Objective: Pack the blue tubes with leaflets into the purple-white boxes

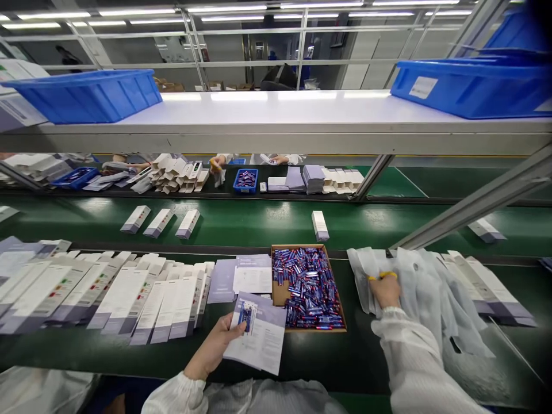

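My left hand (215, 345) is closed on a folded paper leaflet (263, 339), with small blue batteries (246, 315) under the thumb on top of it. My right hand (387, 290), yellow bands on its fingertips, reaches into a pile of translucent white bags (420, 293); its fingertips are hidden among them. Between the hands stands a cardboard box (280, 293) of loose blue and red batteries (310, 284). More leaflets (252, 276) lie left of that box.
Rows of white cartons (168, 305) lean at the left, and others (491, 284) lie at the right. Beyond runs a green conveyor (259, 218) with spaced cartons. A shelf (276, 109) bearing blue bins (99, 95) crosses above. Other people's hands (280, 159) show at the far bench.
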The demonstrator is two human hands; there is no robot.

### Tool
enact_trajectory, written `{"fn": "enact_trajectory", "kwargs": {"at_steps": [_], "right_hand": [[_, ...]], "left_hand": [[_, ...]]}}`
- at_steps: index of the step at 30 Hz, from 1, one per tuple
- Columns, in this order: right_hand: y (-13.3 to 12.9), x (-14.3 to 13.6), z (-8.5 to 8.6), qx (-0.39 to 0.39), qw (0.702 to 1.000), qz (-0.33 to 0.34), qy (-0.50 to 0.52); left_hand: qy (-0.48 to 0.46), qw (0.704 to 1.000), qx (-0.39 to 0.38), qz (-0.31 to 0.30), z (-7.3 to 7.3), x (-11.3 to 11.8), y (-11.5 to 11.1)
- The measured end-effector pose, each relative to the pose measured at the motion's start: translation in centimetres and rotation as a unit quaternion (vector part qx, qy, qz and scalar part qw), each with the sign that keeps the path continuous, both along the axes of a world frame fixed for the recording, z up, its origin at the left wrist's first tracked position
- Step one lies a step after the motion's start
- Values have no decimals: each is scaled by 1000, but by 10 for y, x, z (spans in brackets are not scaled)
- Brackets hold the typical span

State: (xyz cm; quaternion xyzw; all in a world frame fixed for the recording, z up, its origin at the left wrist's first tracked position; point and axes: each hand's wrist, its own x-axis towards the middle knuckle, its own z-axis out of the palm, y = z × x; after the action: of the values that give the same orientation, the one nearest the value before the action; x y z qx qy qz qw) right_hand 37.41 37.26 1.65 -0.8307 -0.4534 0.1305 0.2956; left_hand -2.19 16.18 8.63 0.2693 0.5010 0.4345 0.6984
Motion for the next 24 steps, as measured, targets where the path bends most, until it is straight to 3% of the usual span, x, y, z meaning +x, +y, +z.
{"fn": "enact_trajectory", "kwargs": {"at_steps": [2,4,7,9,13,16,19,22,24], "right_hand": [[-12,-10,13,45,998,6,35],[-27,-32,32,147,980,14,130],[-50,-80,67,302,896,51,321],[-64,-115,87,334,838,77,425],[-96,-177,114,214,757,167,595],[-123,-209,124,91,759,238,599],[-141,-223,130,35,754,269,598],[-139,-221,134,22,723,288,627],[-132,-216,136,45,740,259,619]], "left_hand": [[-30,999,6,-17,1,4,-2],[-51,998,17,-34,1,9,-3],[-56,995,53,-64,4,16,0],[-51,991,90,-90,11,21,6],[-8,974,184,-133,33,31,21],[31,964,193,-178,45,33,26],[1,973,127,-194,47,28,20],[-63,986,90,-126,39,13,8],[-47,996,73,-32,33,0,0]]}}
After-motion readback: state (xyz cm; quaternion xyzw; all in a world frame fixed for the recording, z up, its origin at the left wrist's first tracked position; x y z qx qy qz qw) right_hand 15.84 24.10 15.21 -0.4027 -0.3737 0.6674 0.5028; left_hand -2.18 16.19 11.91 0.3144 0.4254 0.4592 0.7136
